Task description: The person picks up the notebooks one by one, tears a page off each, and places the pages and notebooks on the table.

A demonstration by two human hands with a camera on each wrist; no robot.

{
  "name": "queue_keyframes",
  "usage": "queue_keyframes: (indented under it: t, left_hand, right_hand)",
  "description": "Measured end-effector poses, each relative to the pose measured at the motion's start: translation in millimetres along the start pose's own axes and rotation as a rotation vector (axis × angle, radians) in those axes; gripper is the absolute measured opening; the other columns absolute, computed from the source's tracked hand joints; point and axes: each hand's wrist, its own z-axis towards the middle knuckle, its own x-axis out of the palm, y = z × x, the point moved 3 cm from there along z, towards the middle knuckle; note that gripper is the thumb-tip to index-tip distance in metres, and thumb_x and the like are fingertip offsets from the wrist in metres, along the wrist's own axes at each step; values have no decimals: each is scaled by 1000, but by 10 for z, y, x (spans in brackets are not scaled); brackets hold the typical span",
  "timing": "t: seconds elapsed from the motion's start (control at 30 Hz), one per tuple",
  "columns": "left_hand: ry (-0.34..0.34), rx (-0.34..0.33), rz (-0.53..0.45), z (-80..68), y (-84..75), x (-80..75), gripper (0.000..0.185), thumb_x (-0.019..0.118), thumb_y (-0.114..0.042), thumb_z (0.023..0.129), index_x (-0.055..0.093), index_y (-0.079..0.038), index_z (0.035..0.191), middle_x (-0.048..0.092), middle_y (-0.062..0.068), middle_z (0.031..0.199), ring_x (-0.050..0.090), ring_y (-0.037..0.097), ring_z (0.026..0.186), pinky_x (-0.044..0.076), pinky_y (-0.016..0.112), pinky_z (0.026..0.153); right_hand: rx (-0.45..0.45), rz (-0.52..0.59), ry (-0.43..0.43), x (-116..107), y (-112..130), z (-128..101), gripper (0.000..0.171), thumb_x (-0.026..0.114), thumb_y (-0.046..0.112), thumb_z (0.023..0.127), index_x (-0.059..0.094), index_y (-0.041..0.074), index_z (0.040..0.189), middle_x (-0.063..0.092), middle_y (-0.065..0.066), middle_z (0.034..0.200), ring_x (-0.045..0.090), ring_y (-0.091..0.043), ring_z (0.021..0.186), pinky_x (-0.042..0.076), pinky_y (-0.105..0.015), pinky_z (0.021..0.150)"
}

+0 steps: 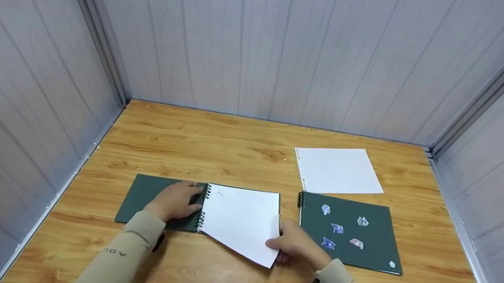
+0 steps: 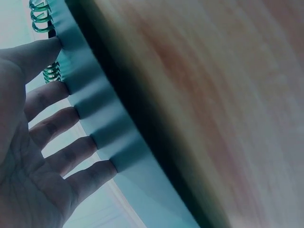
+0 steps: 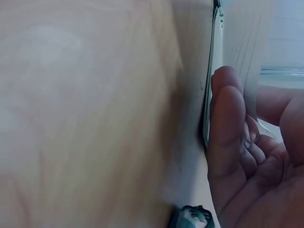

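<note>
A spiral notebook lies open, its green cover [image 1: 143, 200] folded out to the left and a white lined page [image 1: 241, 212] on the right of the black coil binding [image 1: 203, 211]. My left hand [image 1: 178, 200] rests on the cover beside the coil. Its fingers are spread, with the fingertips [image 2: 71, 111] pressing on the green surface. At the page's lower right corner my right hand [image 1: 294, 242] pinches the paper between thumb and fingers. That corner is lifted and bent towards me. In the right wrist view the page [image 3: 242, 52] passes between the thumb and fingers.
Right of the open notebook lies a second green spiral notebook [image 1: 365, 251], closed, with several stickers on its cover. Behind it a loose white sheet [image 1: 340, 172] with punched holes lies on the wooden table [image 1: 211, 145]. Pale panel walls [image 1: 266, 44] surround the table's back and sides.
</note>
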Motion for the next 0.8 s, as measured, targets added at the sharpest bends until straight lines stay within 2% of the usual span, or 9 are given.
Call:
queue_keyframes:
  t: [0.17,0.3,0.5,0.6,0.7,0.8]
  left_hand:
    - [6,-8,15,8,27,-17,55,70,-31,107,61,-2,152,55,26,160,52,46,150,41,61,125]
    - [4,-16,14,4,45,-34,56,71,-32,107,61,-2,152,55,26,160,51,46,150,41,62,125]
    - [6,-16,-1,4,24,-20,55,71,-31,107,61,-2,153,55,26,161,50,46,151,40,61,126]
    - [3,-11,7,4,21,-3,55,71,-31,107,61,-2,152,55,25,160,50,45,151,40,60,126]
    - [-4,-4,8,8,17,7,54,71,-30,106,62,-2,151,56,25,160,51,45,151,41,60,125]
    - [-4,-1,-1,16,11,13,55,72,-30,106,62,-2,151,56,26,160,51,45,151,41,61,125]
  right_hand:
    - [12,-111,-59,-87,35,-3,7,79,11,94,75,6,95,69,-5,73,59,-15,53,46,-22,46]
    - [-20,-80,-112,-192,47,42,9,79,12,96,78,3,96,73,-5,73,61,-13,54,49,-23,46]
    - [-81,-41,-215,-406,86,101,16,75,7,95,79,-3,107,78,-9,89,68,-16,72,58,-27,62]
    - [-101,-31,-248,-518,131,119,16,68,1,88,76,-4,101,72,-8,84,63,-18,70,52,-28,59]
    - [-98,-4,-283,-636,184,136,11,61,-4,79,69,-1,87,59,-5,77,54,-19,66,43,-27,55]
    - [-81,65,-305,-763,250,150,12,58,-5,76,64,2,82,58,-4,79,55,-20,70,43,-27,57]
